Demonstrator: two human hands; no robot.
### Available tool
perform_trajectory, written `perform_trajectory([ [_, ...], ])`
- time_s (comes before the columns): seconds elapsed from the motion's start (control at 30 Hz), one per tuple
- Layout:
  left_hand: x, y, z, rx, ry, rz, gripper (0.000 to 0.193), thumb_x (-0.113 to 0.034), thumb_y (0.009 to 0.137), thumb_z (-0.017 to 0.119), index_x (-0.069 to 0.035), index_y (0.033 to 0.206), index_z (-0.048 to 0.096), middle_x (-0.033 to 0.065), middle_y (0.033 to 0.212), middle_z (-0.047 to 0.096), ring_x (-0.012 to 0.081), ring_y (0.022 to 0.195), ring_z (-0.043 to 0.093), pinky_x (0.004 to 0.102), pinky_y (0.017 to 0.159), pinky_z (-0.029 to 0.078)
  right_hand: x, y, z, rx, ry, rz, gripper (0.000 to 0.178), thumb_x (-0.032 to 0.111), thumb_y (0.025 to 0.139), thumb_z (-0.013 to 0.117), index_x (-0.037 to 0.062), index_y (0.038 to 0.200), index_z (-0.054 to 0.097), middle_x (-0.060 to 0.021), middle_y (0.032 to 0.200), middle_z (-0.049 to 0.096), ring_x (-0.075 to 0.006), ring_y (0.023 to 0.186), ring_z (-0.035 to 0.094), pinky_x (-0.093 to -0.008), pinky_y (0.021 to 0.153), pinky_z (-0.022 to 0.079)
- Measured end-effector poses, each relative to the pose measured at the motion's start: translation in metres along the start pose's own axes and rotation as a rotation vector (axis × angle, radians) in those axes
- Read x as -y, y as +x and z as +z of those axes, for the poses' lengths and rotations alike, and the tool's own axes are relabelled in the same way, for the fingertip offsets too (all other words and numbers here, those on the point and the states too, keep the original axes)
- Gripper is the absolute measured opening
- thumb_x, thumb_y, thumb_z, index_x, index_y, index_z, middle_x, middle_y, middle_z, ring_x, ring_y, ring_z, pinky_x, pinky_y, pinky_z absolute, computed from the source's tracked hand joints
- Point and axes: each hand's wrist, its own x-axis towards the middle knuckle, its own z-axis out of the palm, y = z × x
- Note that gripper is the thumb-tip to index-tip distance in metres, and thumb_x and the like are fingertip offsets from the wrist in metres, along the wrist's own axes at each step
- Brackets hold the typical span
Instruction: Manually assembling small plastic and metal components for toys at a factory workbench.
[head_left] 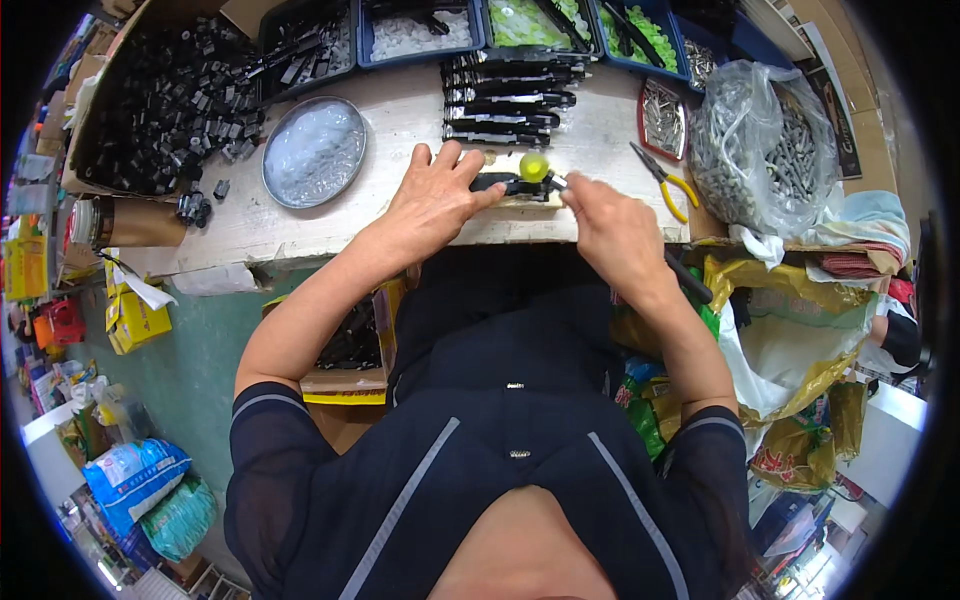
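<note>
At the near edge of the bench, my left hand (430, 200) steadies a slim black part (512, 186) between thumb and index finger, with its other fingers spread. This part lies on a small pale block (535, 201). In my closed right hand (618, 228) is a small mallet with a yellow-green head (534, 167), slightly blurred, just above the black part. Its dark handle (690, 277) sticks out below my palm. Beyond my hands lies a row of similar slim black pieces (505, 100). What the part is exactly, I cannot make out.
A round metal dish (315, 152) and a heap of small black parts (165, 110) lie left. Trays (420, 48) of small pieces line the back. Right are yellow-handled pliers (672, 190), a red tray of metal pins (661, 118) and a plastic bag of grey parts (765, 150).
</note>
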Motion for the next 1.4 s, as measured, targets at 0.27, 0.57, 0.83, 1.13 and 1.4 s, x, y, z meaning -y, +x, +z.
perform_trajectory([
  [0.27, 0.014, 0.01, -0.006, 0.077, -0.385, -0.16, 0.045, 0.004, 0.066, 0.057, -0.014, 0.106, 0.063, 0.0079, 0.092, 0.055, 0.0263, 0.089, 0.049, 0.036, 0.075, 0.045, 0.0, 0.003, 0.006, 0.168, -0.062, 0.078, 0.017, 0.023, 0.088, 0.047, 0.0066, 0.091, 0.052, -0.0153, 0.075, 0.061, -0.0356, 0.063, 0.058, -0.0455, 0.053, 0.044],
  [0.57, 0.009, 0.004, 0.007, -0.101, -0.446, -0.315, 0.053, 0.004, 0.06, 0.062, -0.008, 0.111, 0.054, 0.0085, 0.088, 0.057, 0.0281, 0.085, 0.051, 0.0377, 0.075, 0.045, 0.012, 0.005, 0.011, -0.275, 0.254, -0.154, 0.028, 0.01, 0.082, 0.053, 0.0073, 0.11, 0.052, -0.0125, 0.081, 0.061, -0.0314, 0.064, 0.059, -0.0401, 0.052, 0.046],
  [0.83, -0.008, -0.012, 0.026, -0.449, -0.458, -0.372, 0.063, 0.009, 0.06, 0.062, -0.006, 0.12, 0.049, 0.0066, 0.08, 0.055, 0.0237, 0.08, 0.048, 0.0333, 0.074, 0.037, 0.02, 0.029, 0.012, -0.244, 0.255, -0.072, 0.01, 0.014, 0.084, 0.048, 0.0089, 0.091, 0.052, -0.0176, 0.072, 0.061, -0.0371, 0.062, 0.059, -0.0469, 0.054, 0.045],
  [1.13, -0.028, -0.029, 0.058, -0.785, -0.353, -0.562, 0.069, -0.01, 0.068, 0.07, -0.005, 0.129, 0.038, 0.0134, 0.116, 0.041, 0.0275, 0.103, 0.04, 0.0388, 0.087, 0.029, 0.037, 0.053, 0.008, -0.031, 0.276, 0.002, 0.014, 0.018, 0.087, 0.049, 0.0086, 0.095, 0.055, -0.0215, 0.07, 0.059, -0.0396, 0.066, 0.057, -0.0467, 0.057, 0.043],
  [1.4, -0.031, -0.034, 0.059, -0.791, -0.395, -0.578, 0.081, -0.005, 0.06, 0.073, -0.004, 0.131, 0.033, 0.0149, 0.121, 0.037, 0.0301, 0.109, 0.038, 0.0396, 0.089, 0.028, 0.048, 0.054, 0.022, 0.107, 0.207, -0.028, 0.015, 0.022, 0.086, 0.049, 0.0104, 0.095, 0.054, -0.0193, 0.067, 0.059, -0.0408, 0.065, 0.057, -0.049, 0.057, 0.043],
])
